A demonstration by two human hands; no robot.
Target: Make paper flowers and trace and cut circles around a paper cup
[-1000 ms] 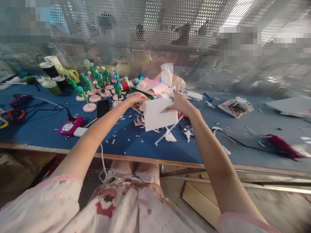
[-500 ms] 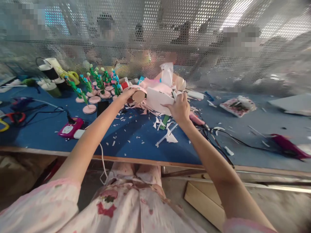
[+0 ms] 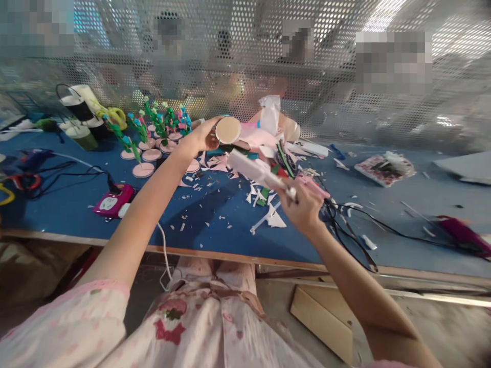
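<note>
My left hand (image 3: 207, 134) is closed on the edge of a round beige disc (image 3: 228, 130), raised above the table with its flat face toward me. The fingers behind the disc are partly hidden. My right hand (image 3: 301, 202) pinches a flat white piece (image 3: 255, 168), tilted and smeared by motion; whether it is foam or card I cannot tell. Just behind that hand is a pink tool with a black cable (image 3: 314, 186), partly covered. Pink sheets (image 3: 257, 137) and white offcuts (image 3: 274, 217) lie around and below my hands.
Several green and blue flower figures on pink round bases (image 3: 143, 169) stand at the left. A magenta power socket (image 3: 114, 201) sits near the front edge. Black cables (image 3: 345, 225) curl at the right. A perforated metal screen (image 3: 245, 56) closes off the back.
My left hand has lifted the disc and turned its face toward me. My right hand has drawn the white piece down and rightward, away from the disc.
</note>
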